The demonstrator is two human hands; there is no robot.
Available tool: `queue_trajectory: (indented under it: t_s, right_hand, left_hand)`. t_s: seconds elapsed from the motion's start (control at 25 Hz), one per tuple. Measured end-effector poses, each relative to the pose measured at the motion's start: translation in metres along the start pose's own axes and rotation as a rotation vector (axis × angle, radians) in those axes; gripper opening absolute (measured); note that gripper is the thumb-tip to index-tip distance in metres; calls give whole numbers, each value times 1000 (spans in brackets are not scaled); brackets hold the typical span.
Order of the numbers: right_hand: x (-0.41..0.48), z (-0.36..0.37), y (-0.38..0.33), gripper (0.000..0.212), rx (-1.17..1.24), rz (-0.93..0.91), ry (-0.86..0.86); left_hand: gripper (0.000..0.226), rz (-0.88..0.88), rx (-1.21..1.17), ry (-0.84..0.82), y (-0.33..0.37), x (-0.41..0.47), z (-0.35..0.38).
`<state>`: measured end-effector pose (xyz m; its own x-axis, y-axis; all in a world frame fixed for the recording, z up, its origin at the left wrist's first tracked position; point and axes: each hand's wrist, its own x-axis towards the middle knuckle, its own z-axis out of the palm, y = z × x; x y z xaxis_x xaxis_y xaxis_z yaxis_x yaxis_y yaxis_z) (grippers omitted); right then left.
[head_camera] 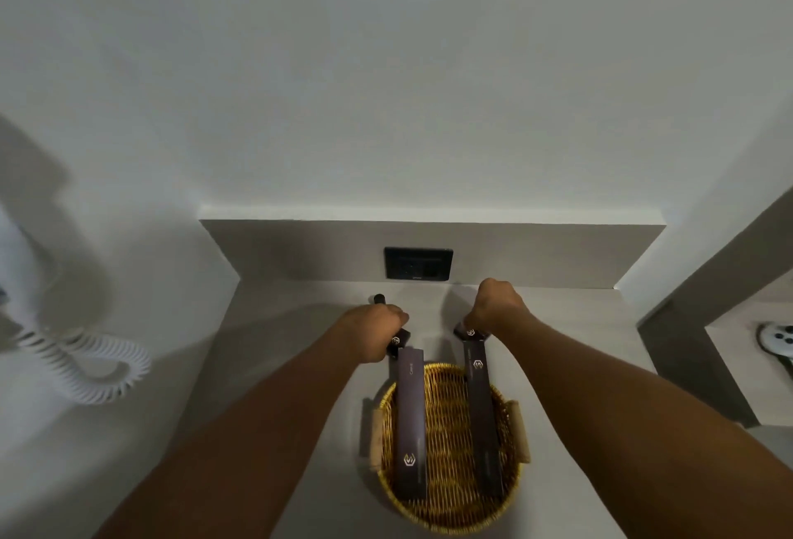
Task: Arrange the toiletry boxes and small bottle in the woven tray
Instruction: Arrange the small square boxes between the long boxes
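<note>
A round golden woven tray (448,508) with two side handles sits on the grey counter near me. Two long dark boxes lie in it lengthwise: a left long box (410,422) and a right long box (485,427), their far ends over the rim. My left hand (373,324) is closed on a small dark box (397,342) just beyond the tray's far left rim. My right hand (495,309) grips another small dark box (470,333) beyond the far right rim. A small dark bottle (379,299) stands on the counter behind my left hand.
A black wall socket (418,264) sits in the grey backsplash behind the hands. A white coiled cord (86,367) hangs at the left. A sink drain (779,343) shows at the right edge, beyond a raised counter wall.
</note>
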<state>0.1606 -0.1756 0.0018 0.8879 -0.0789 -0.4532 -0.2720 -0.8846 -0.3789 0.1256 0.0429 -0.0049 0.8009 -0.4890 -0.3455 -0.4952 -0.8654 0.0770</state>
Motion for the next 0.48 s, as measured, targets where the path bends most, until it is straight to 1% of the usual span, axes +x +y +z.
queue_trajectory:
  t_s: [0.16, 0.24, 0.48]
  right_hand:
    - [10, 7, -3, 66, 12, -35, -56]
    - [12, 13, -4, 68, 10, -42, -62]
    - [19, 26, -2, 65, -51, -26, -48]
  left_hand:
    - [32, 38, 23, -47, -6, 8, 1]
    - [32, 53, 32, -48, -5, 11, 2]
    - [25, 33, 59, -61, -3, 14, 9]
